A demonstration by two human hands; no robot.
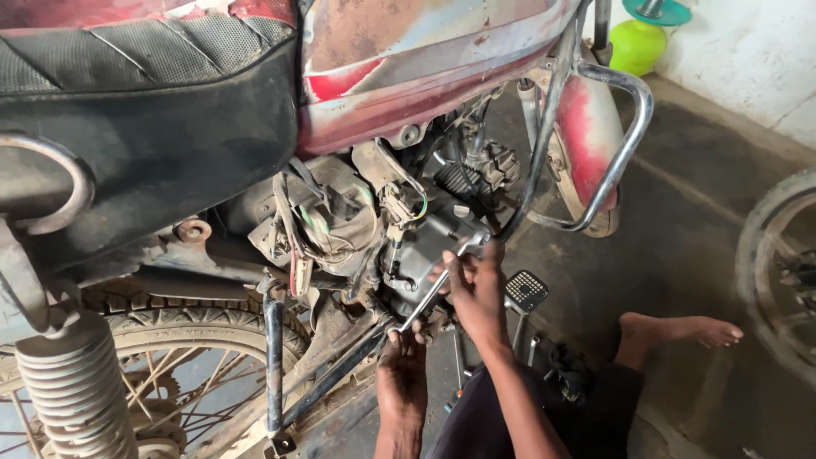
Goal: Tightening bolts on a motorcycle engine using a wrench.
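Note:
A silver spanner (422, 304) slants up to the dark engine case (429, 246) of a worn red motorcycle. My left hand (401, 370) is closed on the spanner's lower end, beside the frame tube. My right hand (476, 289) grips its upper part, with the fingers against the engine case. The spanner's top end lies near a bolt on the case, partly hidden by my right fingers. Loose wires and a connector (399, 208) hang just above the hands.
The black seat (144, 110) and red tank (408, 68) overhang the work spot. The rear wheel (178, 374) and a shock spring (72, 387) are at lower left. A chrome crash guard (625, 144), a foot peg (527, 291), my bare foot (680, 327), another wheel (782, 263) and a green pot (637, 42) lie to the right.

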